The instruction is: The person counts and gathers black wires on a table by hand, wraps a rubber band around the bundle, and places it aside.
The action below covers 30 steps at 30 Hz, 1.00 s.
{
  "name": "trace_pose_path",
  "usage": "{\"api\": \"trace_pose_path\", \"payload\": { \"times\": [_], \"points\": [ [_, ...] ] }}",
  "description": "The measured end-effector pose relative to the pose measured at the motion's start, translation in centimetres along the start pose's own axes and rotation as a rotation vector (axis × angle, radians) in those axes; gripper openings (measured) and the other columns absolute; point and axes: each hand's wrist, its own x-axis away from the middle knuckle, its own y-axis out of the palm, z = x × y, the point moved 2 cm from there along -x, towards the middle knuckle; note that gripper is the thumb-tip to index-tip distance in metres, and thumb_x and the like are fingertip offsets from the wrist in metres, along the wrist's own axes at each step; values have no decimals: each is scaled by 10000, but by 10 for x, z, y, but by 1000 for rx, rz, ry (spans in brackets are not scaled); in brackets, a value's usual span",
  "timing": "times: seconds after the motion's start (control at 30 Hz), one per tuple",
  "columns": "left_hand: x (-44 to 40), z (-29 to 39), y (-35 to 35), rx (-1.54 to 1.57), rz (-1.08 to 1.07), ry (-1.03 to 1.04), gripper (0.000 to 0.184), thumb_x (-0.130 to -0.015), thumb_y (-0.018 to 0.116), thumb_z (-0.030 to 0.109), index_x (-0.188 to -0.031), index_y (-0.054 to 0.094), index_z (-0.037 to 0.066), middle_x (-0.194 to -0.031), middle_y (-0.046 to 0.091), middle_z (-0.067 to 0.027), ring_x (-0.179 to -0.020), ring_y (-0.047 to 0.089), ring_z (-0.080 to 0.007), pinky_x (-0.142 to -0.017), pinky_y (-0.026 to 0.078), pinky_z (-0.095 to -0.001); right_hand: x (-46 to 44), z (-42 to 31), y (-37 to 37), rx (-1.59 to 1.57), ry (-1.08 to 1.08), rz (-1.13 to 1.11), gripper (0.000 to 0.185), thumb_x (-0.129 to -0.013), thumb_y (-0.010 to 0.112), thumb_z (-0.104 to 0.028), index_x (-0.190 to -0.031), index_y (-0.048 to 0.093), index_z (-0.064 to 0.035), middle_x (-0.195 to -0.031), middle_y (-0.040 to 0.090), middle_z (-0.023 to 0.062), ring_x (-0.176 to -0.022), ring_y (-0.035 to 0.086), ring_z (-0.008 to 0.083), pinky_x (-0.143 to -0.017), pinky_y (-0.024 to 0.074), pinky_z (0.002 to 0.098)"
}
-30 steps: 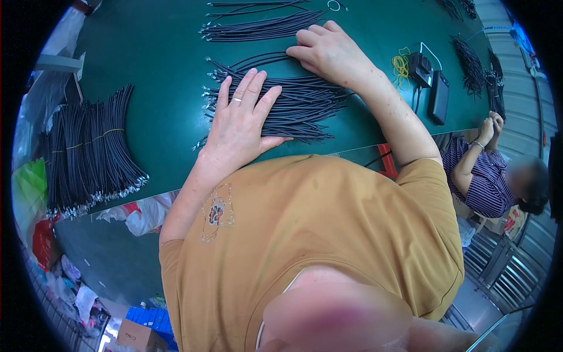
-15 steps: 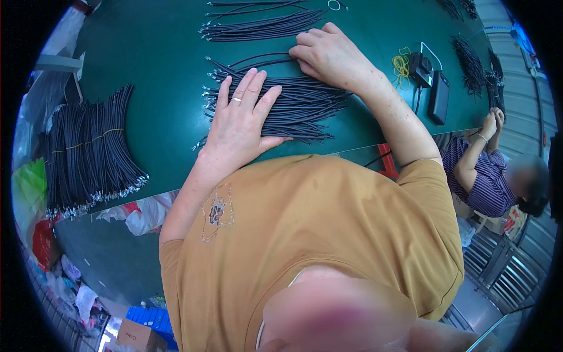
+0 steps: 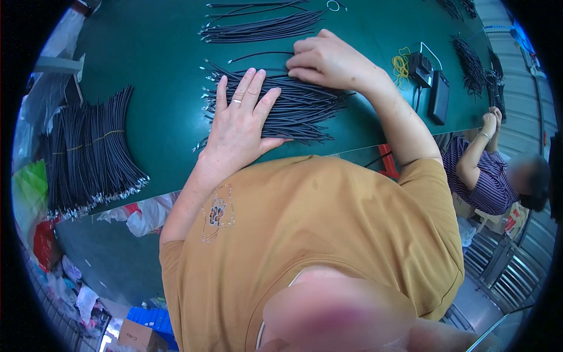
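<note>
Below the near left edge of the green counter [image 3: 158, 88], white plastic bags [image 3: 146, 218] bulged, and their contents could not be made out. Farther down stood a cardboard box [image 3: 138, 335] against a blue crate [image 3: 157, 320]; what either held did not show, and the box was cut off by the dark rim of the view. A green bag [image 3: 29, 186] leaned at the far left edge, its inside unseen.

On the counter, a pile of black cables [image 3: 305, 108] lay in front of the person, metal ends to the left. The left hand [image 3: 243, 117] rested flat across it, fingers open and spread, hiding part of the cables. The right hand [image 3: 331, 61] had its fingers bent and closed on the right end of a single black cable [image 3: 261, 54] just beyond the pile; the hand hid the grip itself.

Farther off lay a row of cables [image 3: 264, 26]. To the left, a banded bundle [image 3: 91, 161] lay near the counter's edge. To the right sat a yellow cord [image 3: 400, 67], a black device [image 3: 420, 70] and a black slab [image 3: 438, 98]. Beyond, another person [image 3: 478, 170] had both hands beside some cables; their grip was too small to tell.
</note>
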Motion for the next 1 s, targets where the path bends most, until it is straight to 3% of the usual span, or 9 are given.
{"api": "trace_pose_path", "payload": {
  "times": [0.17,1.0],
  "points": [
    [0,0,1,0,1,-3,965,-726,971,493,-1529,595,114,-1683,452,-207,-1613,381,-359,-1312,217,-644,-9,34,10,289,189,231,206,-1041,713,-312,-1137,814,-161,-1022,721,33,-1031,723,239,-897,495,432],
    [1,-1,1,-7,3,14,973,-746,955,522,-1541,575,107,-1685,440,-203,-1615,365,-355,-1309,224,-642,-17,37,19,321,226,171,255,-1052,707,-327,-1238,801,-181,-1112,726,34,-1130,709,231,-974,479,430]
  ]
}}
